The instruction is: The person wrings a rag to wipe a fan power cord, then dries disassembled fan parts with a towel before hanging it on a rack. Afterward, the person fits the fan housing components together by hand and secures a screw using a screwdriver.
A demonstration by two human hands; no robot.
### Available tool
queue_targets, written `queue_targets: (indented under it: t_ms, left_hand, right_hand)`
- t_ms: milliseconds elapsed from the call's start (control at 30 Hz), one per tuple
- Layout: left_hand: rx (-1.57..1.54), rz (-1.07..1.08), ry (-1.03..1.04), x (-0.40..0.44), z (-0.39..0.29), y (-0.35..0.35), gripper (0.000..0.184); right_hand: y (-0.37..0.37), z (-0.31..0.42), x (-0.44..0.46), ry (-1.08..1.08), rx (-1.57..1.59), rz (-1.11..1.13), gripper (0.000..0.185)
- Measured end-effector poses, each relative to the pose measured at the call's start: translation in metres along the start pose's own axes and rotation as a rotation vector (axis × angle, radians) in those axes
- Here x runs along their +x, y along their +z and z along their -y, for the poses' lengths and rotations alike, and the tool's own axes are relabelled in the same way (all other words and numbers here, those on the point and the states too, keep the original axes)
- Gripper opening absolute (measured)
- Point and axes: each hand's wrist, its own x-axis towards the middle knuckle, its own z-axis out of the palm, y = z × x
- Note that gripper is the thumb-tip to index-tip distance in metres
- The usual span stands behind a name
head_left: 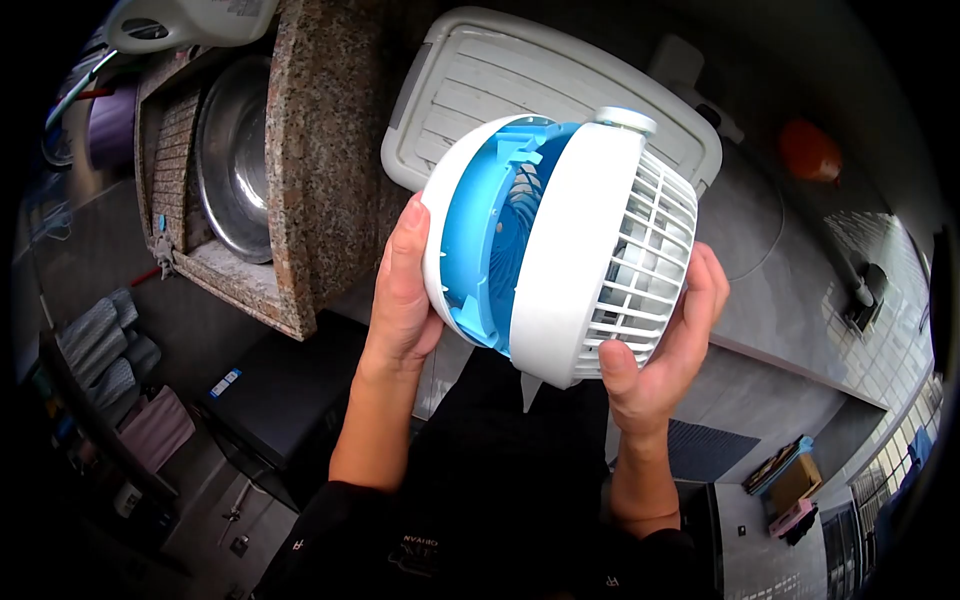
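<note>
A small white fan with a blue inside is held up between my two hands, its housing split into two parts with a gap between them. My left hand grips the rounded white back shell, whose blue inner frame faces the gap. Around the front part, my right hand has its thumb and fingers on the white slatted grille. A round white knob sits on top of the front part. Whether the two parts still touch low down, I cannot tell.
Behind the fan lies a white ribbed lid. To the left stands a speckled stone washbasin with a metal bowl. A black box is at lower left, an orange bag at upper right.
</note>
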Motion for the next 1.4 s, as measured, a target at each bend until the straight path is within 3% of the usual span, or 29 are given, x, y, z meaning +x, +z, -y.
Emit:
queue_targets:
  t_ms: [633, 833, 867, 1400]
  left_hand:
    - [0.165, 0.003, 0.098, -0.009, -0.013, 0.02, 0.053]
    - [0.233, -0.018, 0.099, -0.012, -0.017, 0.024, 0.058]
    - [0.191, 0.004, 0.113, -0.013, -0.017, 0.025, 0.071]
    - [0.22, 0.053, 0.144, -0.022, -0.02, 0.051, 0.07]
  right_hand:
    - [-0.003, -0.007, 0.003, 0.005, 0.109, -0.004, 0.103]
    - [-0.004, -0.005, 0.001, 0.049, 0.203, 0.006, 0.104]
    - [-0.003, -0.005, 0.002, 0.049, 0.212, 0.004, 0.104]
    - [-0.003, -0.008, 0.002, -0.016, 0.021, 0.004, 0.108]
